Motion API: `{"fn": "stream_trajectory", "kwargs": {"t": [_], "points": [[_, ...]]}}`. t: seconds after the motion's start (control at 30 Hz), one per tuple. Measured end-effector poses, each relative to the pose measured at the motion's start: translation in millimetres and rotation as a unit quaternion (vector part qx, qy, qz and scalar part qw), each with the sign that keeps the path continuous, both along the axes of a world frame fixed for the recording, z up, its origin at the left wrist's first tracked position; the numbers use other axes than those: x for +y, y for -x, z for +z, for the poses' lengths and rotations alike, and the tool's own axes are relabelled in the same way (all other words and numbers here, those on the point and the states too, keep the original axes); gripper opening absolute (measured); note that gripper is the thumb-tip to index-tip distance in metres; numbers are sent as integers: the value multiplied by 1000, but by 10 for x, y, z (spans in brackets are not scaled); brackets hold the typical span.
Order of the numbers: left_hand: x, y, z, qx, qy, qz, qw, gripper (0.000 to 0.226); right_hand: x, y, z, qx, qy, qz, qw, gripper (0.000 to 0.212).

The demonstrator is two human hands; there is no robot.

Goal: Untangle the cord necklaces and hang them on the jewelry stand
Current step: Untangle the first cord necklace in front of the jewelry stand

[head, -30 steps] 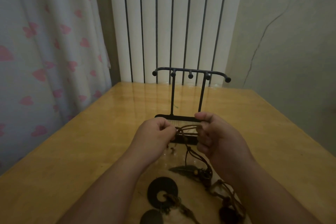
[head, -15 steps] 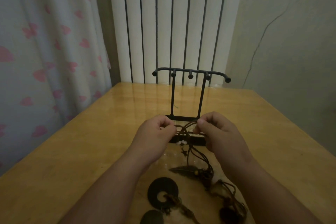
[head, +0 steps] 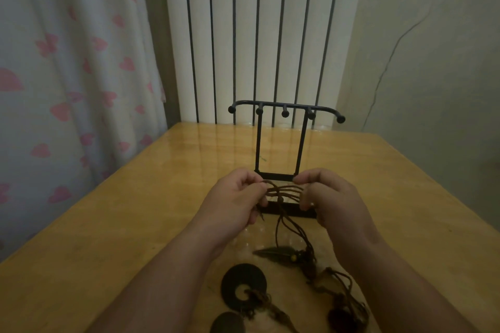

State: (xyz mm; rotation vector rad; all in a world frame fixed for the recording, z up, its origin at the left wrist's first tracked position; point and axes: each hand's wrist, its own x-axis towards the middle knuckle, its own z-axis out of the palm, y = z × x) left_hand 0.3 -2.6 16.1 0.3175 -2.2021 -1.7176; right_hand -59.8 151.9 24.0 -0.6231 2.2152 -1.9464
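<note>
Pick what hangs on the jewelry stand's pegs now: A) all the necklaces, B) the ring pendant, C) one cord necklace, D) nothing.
D: the jewelry stand has bare pegs, while the left hand and right hand pinch the cords in front of its base.

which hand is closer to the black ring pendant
Left. The left hand pinches the cords just beyond the black ring pendant; the right hand holds them farther off to its right.

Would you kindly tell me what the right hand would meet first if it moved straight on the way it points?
Probably the jewelry stand: its right upright stands just beyond the right hand, which pinches the cords. Depth is unclear, so I am guessing.
</note>
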Motion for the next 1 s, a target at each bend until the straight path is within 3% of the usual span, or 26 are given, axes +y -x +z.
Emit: {"fn": "stream_trajectory", "kwargs": {"t": [0.07,0.17,0.23,0.33,0.47,0.63,0.83,1.0], "points": [[4,5,-10,8,31,2,999,9,-5,5,-31,71,-68,-22,995,7],[8,5,-25,11,54,-3,998,8,-29,38,-84,152,-199,-56,966,15],[10,6,-31,9,61,2,998,8,-52,25,-74,176,-229,-60,956,16],[10,16,-37,-1,75,23,997,12,-57,13,-46,161,-157,-51,973,19],[-1,35,-49,-12,27,7,1000,13,-63,-23,-26,107,-83,-21,991,19],[-2,45,-64,0,50,7,999,13,-56,-30,-46,73,-106,-1,992,7],[-7,40,-64,2,65,1,998,16,-81,-24,-57,153,-223,-22,962,16],[16,13,-43,-5,-22,-8,1000,16,-83,-42,-57,137,-141,-17,980,15]]}}
